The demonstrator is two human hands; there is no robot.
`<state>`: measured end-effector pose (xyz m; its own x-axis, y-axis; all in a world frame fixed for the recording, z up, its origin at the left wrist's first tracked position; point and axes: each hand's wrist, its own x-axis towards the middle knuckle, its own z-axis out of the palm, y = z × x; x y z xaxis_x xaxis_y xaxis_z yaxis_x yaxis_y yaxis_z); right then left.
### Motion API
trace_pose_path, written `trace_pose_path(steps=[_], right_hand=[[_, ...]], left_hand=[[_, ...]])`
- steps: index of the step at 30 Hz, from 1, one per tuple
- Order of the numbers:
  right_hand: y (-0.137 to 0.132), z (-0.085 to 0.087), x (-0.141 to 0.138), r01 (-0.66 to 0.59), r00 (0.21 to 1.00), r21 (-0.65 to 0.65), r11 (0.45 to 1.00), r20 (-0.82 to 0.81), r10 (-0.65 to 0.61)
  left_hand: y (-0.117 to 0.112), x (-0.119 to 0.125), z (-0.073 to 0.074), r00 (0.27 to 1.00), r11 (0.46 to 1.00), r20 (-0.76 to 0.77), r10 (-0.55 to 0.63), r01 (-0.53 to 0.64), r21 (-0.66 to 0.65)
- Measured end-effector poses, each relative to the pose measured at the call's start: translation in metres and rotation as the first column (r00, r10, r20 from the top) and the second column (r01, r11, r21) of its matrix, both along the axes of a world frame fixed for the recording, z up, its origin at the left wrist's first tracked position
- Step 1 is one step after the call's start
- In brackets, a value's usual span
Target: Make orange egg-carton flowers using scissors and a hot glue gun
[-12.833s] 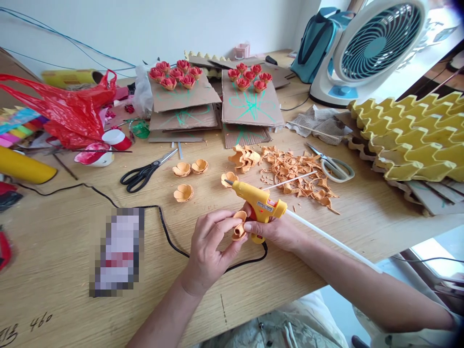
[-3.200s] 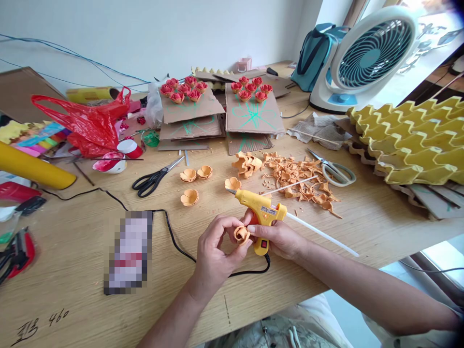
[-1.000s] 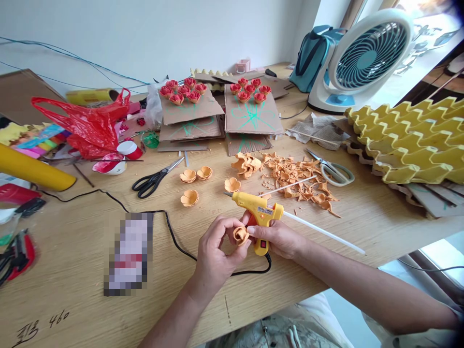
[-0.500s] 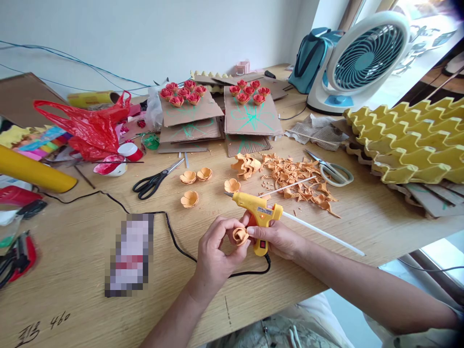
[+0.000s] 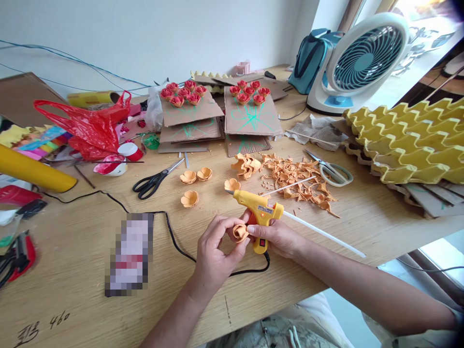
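Between the thumb and fingers of my left hand [image 5: 216,249] is a small orange paper flower [image 5: 240,233] with curled inner petals. My right hand [image 5: 277,238] is closed around the handle of a yellow hot glue gun [image 5: 261,210], and its thumb presses against the flower's edge. The gun's nozzle points left, a white glue stick [image 5: 324,234] juts out of its back, and a small light glows on its side. Just beyond the nozzle lies an orange petal cup [image 5: 232,185]. More cups [image 5: 189,198] sit to the left on the table.
Orange scraps [image 5: 293,179] lie by light-handled scissors [image 5: 335,174]. Black scissors [image 5: 154,181] are on the left, near the gun's cord [image 5: 174,241]. Red flowers [image 5: 189,92] stand on cardboard [image 5: 253,116] at the back. Yellow egg trays [image 5: 409,140] and a fan [image 5: 368,60] are on the right.
The flower has turned slightly between my fingers. Both hands and the glue gun stay in almost the same place.
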<state>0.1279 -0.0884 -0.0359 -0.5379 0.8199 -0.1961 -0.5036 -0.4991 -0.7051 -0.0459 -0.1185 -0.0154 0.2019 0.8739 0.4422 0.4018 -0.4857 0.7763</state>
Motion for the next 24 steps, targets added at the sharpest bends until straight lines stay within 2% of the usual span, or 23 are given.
trace_pose_path(steps=[12,19,24], right_hand=[[-0.0013,-0.0041,0.0009,-0.017,1.000,0.039,0.999,0.026,0.016],[-0.0011,-0.0038,0.0008,-0.035,0.999,0.060,0.998,0.026,0.033],[-0.0010,-0.0027,0.0005,-0.030,0.999,0.045,0.999,0.025,0.029]], left_hand=[[-0.0020,0.0014,0.0009,1.000,1.000,-0.011,-0.004,0.004,-0.008],[-0.0026,0.0024,0.0018,0.998,0.998,-0.064,0.023,-0.019,0.063],[-0.0027,0.0022,0.0015,0.998,0.998,-0.066,0.019,-0.014,0.065]])
